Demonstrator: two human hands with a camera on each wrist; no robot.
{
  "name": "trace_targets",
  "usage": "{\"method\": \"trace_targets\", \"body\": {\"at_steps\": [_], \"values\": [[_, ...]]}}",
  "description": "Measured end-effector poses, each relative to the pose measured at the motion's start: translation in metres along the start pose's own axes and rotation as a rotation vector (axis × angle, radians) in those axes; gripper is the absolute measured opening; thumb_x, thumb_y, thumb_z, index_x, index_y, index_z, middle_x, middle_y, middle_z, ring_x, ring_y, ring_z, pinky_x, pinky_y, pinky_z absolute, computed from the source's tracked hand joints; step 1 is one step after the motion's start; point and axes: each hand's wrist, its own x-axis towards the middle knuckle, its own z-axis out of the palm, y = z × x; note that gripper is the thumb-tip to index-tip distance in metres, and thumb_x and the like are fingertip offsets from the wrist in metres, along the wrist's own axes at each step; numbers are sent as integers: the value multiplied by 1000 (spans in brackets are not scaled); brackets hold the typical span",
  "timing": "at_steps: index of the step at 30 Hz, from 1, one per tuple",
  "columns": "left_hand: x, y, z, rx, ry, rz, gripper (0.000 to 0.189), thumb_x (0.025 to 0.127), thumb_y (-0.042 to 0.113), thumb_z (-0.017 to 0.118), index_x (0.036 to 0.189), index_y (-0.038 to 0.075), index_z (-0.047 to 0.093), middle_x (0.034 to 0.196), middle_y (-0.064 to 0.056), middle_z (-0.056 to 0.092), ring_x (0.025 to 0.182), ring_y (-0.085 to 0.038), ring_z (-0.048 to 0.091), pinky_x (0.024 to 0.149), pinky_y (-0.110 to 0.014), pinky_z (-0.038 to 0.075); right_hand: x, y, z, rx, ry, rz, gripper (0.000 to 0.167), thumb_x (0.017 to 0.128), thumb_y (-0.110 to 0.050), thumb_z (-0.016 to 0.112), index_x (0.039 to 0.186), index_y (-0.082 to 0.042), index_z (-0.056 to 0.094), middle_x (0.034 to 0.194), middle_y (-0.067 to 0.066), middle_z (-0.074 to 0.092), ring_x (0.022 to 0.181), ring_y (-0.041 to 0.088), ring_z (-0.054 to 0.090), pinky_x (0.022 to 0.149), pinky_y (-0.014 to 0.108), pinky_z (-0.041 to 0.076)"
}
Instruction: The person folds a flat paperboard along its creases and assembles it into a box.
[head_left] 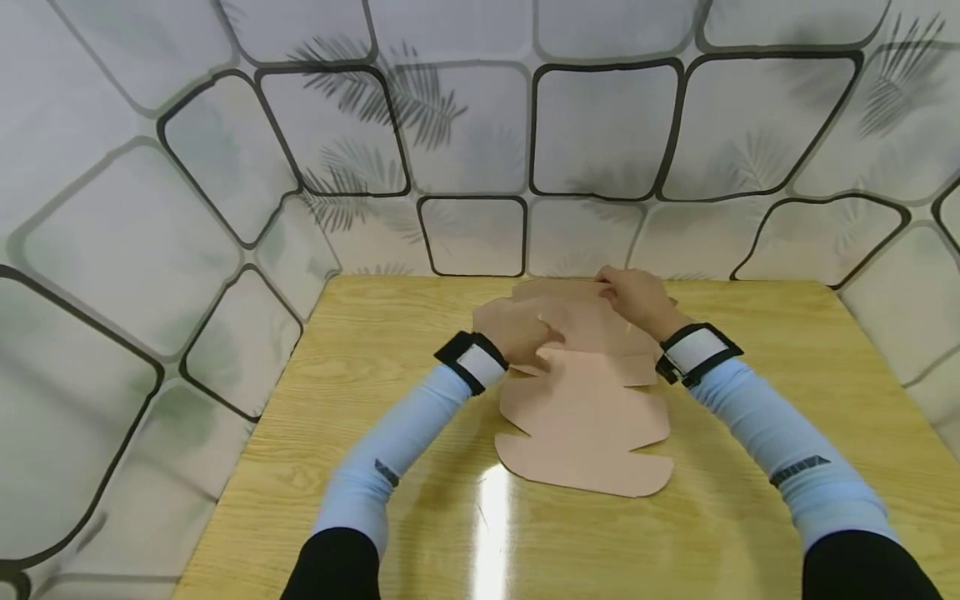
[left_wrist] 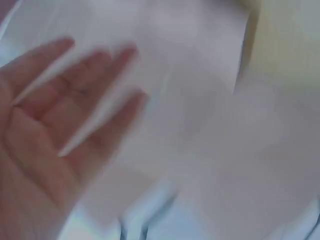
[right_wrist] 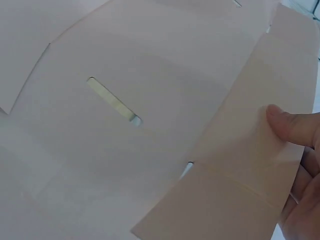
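A flat, die-cut cardboard sheet (head_left: 585, 417) with flaps, notches and crease lines lies across the table, its far part raised a little. My right hand (head_left: 637, 298) pinches the far flap (right_wrist: 250, 115), thumb on its face and fingers behind it. In the right wrist view, a narrow slot (right_wrist: 114, 101) cuts through the panel beside that flap. My left hand (head_left: 525, 335) is over the left side of the cardboard. Blurred in the left wrist view, its fingers (left_wrist: 90, 75) are extended and spread, with nothing held; contact with the sheet cannot be told.
The wooden table (head_left: 375, 375) spreads around the cardboard on both sides and toward me. A patterned curtain-like wall (head_left: 472, 233) rises directly behind the table's far edge and along its left side. A bright reflection lies on the near tabletop.
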Motion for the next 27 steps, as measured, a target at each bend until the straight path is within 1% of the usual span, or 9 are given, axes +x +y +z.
{"method": "trace_targets", "body": {"at_steps": [2,4,8,10,13,17,20,23,27], "values": [[-11,-15,-27,-17,112,-65,31,85,44,72,98,16,75,95,2,72,80,-11,61,69,-28,50,-2,3,5,-15,22,-4,18,89,-4,68,105,0,63,92,21,71,73,36,67,64,48,54],[-19,-27,-53,-84,161,-158,23,85,33,76,80,10,72,80,-1,69,70,-13,58,65,-29,50,-3,5,9,-22,45,-17,17,89,-4,67,105,0,63,91,20,71,70,35,67,61,47,54],[-24,-50,-79,-32,202,-303,12,89,15,71,96,6,75,97,-7,73,88,-21,68,77,-33,56,-2,10,15,-27,117,-56,15,89,-4,68,103,0,63,88,19,71,66,34,66,58,47,53],[-21,-58,-77,-46,196,-312,22,92,4,64,113,6,72,112,-9,71,103,-24,67,87,-35,55,-1,9,17,-29,140,-68,16,88,-5,68,102,0,64,89,18,72,66,33,67,59,47,53],[-13,-65,-65,-132,181,-258,35,94,-1,59,127,9,65,125,-8,66,116,-24,62,97,-33,50,0,4,17,-35,150,-67,15,88,-6,69,102,-1,64,91,17,73,69,33,68,60,47,54],[-4,-70,-49,-249,162,-133,46,92,6,65,137,10,56,137,-8,58,125,-25,56,104,-33,44,0,-1,15,-34,143,-59,15,88,-5,68,102,-1,64,91,16,73,71,33,69,62,47,54],[2,-67,-44,-336,147,-81,54,90,11,69,141,10,52,140,-9,55,125,-26,56,105,-33,44,0,-4,14,-36,141,-63,14,88,-5,69,101,-2,65,91,16,73,72,31,69,63,46,54],[9,-60,-39,-385,157,-52,50,87,16,73,134,9,59,134,-9,60,118,-25,61,100,-31,47,-1,-9,14,-43,159,-85,14,87,-5,69,100,-2,66,89,15,72,69,30,68,61,44,54],[15,-48,-34,-357,235,-49,23,87,20,72,104,4,72,102,-11,73,91,-23,67,81,-28,51,-2,-13,17,-62,213,-111,13,85,-3,71,97,-2,66,85,15,72,62,30,66,57,43,53]]}}
